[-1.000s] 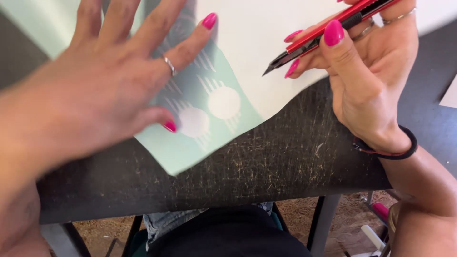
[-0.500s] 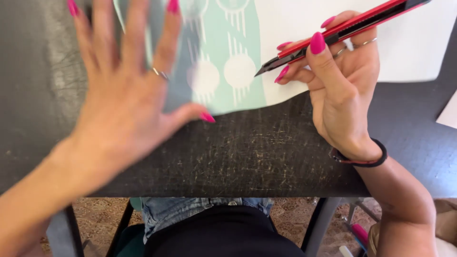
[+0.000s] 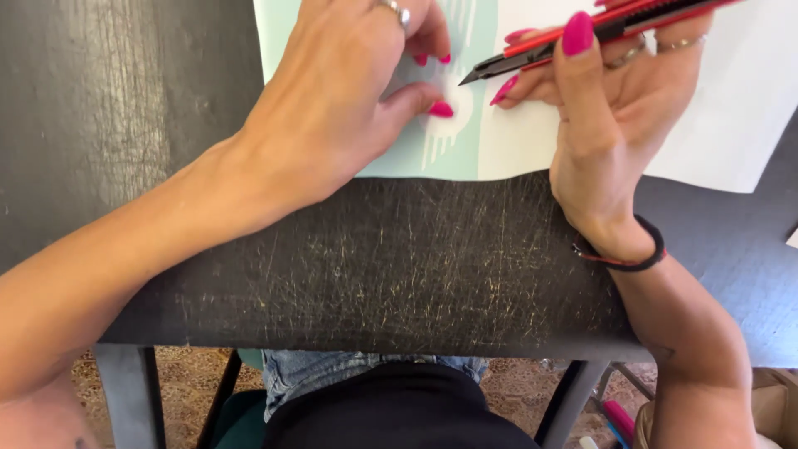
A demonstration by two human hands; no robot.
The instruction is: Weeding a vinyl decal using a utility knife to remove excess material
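Left hand (image 3: pixel 349 100): laid palm-down on a pale mint sheet with white circle-and-stripe cutout patterns (image 3: pixel 453 141); fingers curled inward, thumb and fingertips pressed onto the sheet beside a white circle. A silver ring (image 3: pixel 395 12) is worn on one finger.

Right hand (image 3: pixel 619 100): closed around a red and black retractable utility knife (image 3: pixel 598 32), pinched between thumb and fingers, the tip held just above the sheet, near the left fingertips. A black cord bracelet (image 3: pixel 636 254) is worn on the wrist.

Sheet: placed at the far edge of a black, heavily scratched tabletop (image 3: pixel 399 266), its white portion (image 3: pixel 723 116) extended to the right.
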